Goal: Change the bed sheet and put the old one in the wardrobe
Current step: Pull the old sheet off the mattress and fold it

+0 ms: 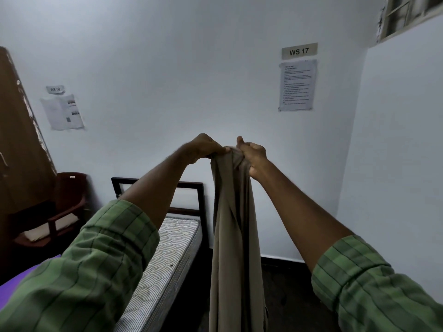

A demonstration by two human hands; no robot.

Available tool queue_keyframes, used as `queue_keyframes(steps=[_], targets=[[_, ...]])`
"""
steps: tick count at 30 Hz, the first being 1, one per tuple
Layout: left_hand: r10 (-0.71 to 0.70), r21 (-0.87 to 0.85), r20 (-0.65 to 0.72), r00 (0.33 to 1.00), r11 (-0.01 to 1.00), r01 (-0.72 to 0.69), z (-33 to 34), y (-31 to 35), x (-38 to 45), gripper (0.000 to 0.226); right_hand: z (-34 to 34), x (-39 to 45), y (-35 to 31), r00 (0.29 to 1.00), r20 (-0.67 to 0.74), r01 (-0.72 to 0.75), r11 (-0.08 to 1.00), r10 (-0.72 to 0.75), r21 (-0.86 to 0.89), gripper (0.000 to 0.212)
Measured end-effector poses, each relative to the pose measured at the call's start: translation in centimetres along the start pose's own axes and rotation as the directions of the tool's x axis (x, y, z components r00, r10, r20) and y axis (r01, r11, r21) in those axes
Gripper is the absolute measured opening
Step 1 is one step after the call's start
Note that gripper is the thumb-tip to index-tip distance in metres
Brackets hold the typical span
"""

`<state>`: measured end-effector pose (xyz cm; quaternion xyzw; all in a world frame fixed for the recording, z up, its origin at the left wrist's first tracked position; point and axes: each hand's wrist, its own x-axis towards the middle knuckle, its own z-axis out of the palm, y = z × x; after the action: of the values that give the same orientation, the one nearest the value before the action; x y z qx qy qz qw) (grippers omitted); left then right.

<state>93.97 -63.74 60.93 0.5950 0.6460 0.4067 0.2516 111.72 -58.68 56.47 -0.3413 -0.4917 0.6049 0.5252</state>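
Observation:
A beige bed sheet (233,224) hangs in a long bunched drape in front of me, reaching past the bottom of the view. My left hand (203,146) and my right hand (253,155) are raised close together and both grip its top edge. Below left lies the bare quilted mattress (165,255) on a dark metal bed frame (201,195). A purple sheet (28,271) shows at the lower left edge, mostly hidden by my sleeve. The brown wardrobe door (16,130) stands at the far left.
A dark red chair (64,207) holding a pale folded cloth (48,228) sits between the wardrobe and the bed head. Paper notices (297,85) hang on the white wall. A wall corner lies to the right, with dark floor (287,283) beside the bed.

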Motion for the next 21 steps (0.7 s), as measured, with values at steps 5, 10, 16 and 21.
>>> queue_keyframes(steps=[5,10,16,21], targets=[[0.039,0.2,0.03,0.999,0.979,-0.044,-0.6,-0.3,-0.1,0.022,-0.9,-1.0,-1.1,0.933,0.331,0.1,0.782,0.14,-0.615,0.045],[0.026,-0.059,0.172,0.985,0.998,-0.016,-0.6,-1.4,-1.1,0.029,-2.3,-2.3,-0.8,0.849,0.512,-0.041,0.983,0.128,-0.178,0.022],[0.041,-0.232,0.153,0.987,0.973,-0.005,-0.7,-1.3,-1.4,0.038,-0.9,-2.6,0.6,0.836,0.543,-0.143,0.986,0.075,0.084,0.031],[0.065,-0.234,0.195,0.979,0.972,-0.018,1.5,0.0,-1.7,0.05,2.6,-2.7,2.4,0.997,-0.025,0.075,0.997,-0.074,0.024,0.013]])
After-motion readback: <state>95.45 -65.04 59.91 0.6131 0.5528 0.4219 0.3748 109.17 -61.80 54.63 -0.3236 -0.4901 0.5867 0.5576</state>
